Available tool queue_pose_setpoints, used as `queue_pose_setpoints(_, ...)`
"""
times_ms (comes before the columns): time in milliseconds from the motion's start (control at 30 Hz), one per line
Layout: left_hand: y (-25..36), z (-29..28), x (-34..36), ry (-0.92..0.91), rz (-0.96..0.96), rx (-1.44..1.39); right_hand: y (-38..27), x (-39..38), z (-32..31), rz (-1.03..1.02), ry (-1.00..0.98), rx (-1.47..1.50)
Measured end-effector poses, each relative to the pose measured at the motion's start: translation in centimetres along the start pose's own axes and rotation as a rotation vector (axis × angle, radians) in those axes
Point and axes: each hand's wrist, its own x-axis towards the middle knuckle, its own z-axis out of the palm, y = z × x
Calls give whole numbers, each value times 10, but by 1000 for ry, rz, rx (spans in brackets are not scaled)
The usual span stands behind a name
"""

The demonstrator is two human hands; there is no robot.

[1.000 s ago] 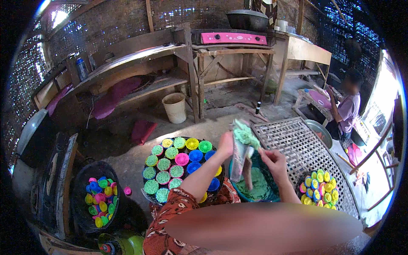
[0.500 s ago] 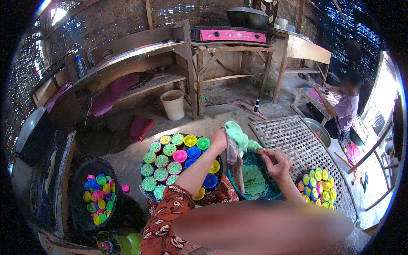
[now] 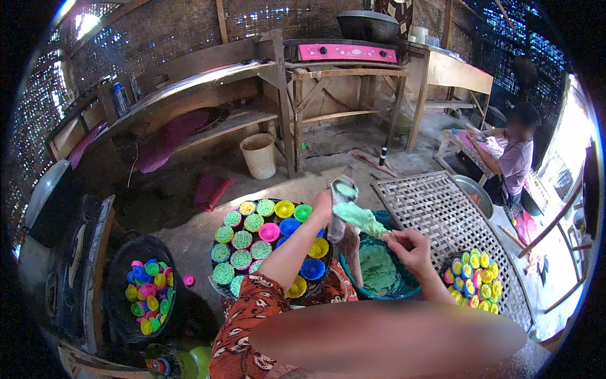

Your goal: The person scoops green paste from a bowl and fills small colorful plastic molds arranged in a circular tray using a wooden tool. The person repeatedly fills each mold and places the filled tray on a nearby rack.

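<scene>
My left hand [image 3: 322,206] is closed on a wooden dough press [image 3: 353,259], held upright over the near side of a basin. Green dough [image 3: 344,189] shows in the opening at its top. My right hand [image 3: 411,249] pinches the end of a thin tool, its kind hidden under a long lump of green dough [image 3: 361,218] that reaches toward the press. Below lies the teal basin [image 3: 413,292] with more green dough [image 3: 380,268]. Left of it, a round tray holds colourful small cups, several filled with green strands [image 3: 240,258], others bare, like a blue cup [image 3: 312,269].
A dark tub [image 3: 120,265] of loose coloured cups stands at the left, a pink cup [image 3: 189,280] beside it. At right, a woven bamboo rack [image 3: 435,202] lies near a pile of cups [image 3: 472,281]. A person [image 3: 514,151] sits working farther back. A bucket [image 3: 258,158] stands ahead.
The dough lump in my right hand has dropped lower and off the top of the press, uncovering the dough-filled opening. My left hand stays on the press.
</scene>
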Motion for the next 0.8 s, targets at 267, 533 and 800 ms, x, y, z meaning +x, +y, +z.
queue_pose_setpoints(267, 19, -10, -10, -303, -71, -711, 32, 16, -12, 130, 148, -186)
queue_pose_setpoints(533, 39, -105, -54, -127, 232, -747, 75, -19, -44, 601, 95, -663)
queue_pose_setpoints(800, 66, -117, -91, -381, 597, -1156, 3, -32, 103, 825, -686, 1444)
